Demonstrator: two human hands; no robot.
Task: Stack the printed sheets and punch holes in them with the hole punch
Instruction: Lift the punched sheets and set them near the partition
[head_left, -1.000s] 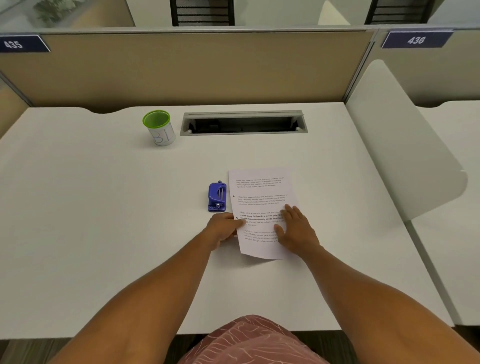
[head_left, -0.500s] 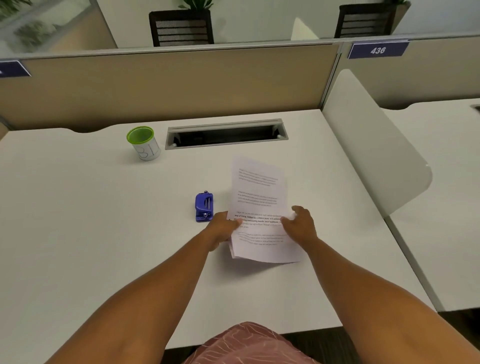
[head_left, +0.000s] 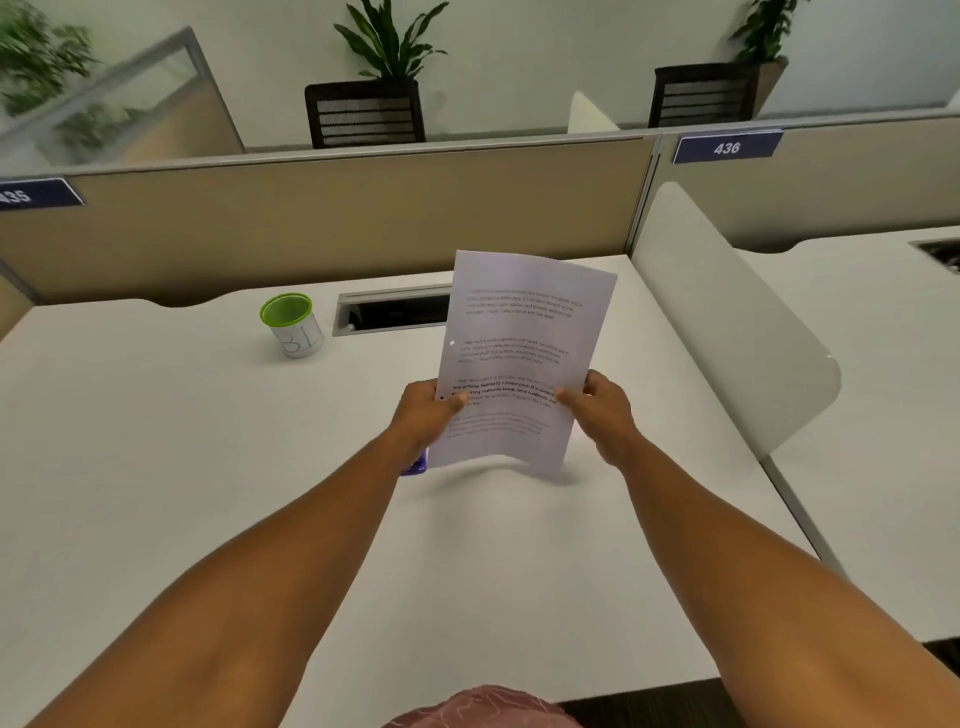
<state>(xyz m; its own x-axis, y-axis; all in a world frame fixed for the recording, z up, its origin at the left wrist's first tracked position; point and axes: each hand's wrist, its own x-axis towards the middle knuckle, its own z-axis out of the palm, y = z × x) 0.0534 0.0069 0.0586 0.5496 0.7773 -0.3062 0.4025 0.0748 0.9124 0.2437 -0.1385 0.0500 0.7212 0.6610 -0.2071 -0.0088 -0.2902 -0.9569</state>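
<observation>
Far left, rear: blue number plate (head_left: 36, 195) on the beige partition (head_left: 332, 218), digits partly cut off. On the white desk (head_left: 156, 467), left of centre toward the back: green-rimmed cup (head_left: 292, 325), upright, hand-marked on its side, just beside the open cable tray (head_left: 392, 312).

Centre: left hand (head_left: 423, 415) gripping the left edge of the printed sheets (head_left: 519, 358), thumb curled over the front face, remaining fingers behind and out of sight. Sheets held up off the desk, near upright, top leaning slightly right, lower edge bowed; two punched holes visible along the left margin. Number of sheets not determinable. Below the left wrist: small purple-blue sliver of the hole punch (head_left: 414, 464) on the desk, mostly hidden by hand and paper.

Right of centre: right hand (head_left: 602, 415) pinching the right edge of the sheets, thumb on the front, fingers wrapped behind.

Further right: white curved divider (head_left: 727, 322) standing at the desk edge; plate reading 436 (head_left: 727, 148) on the partition above. Rear: two dark chairs, potted plants, blurred.
</observation>
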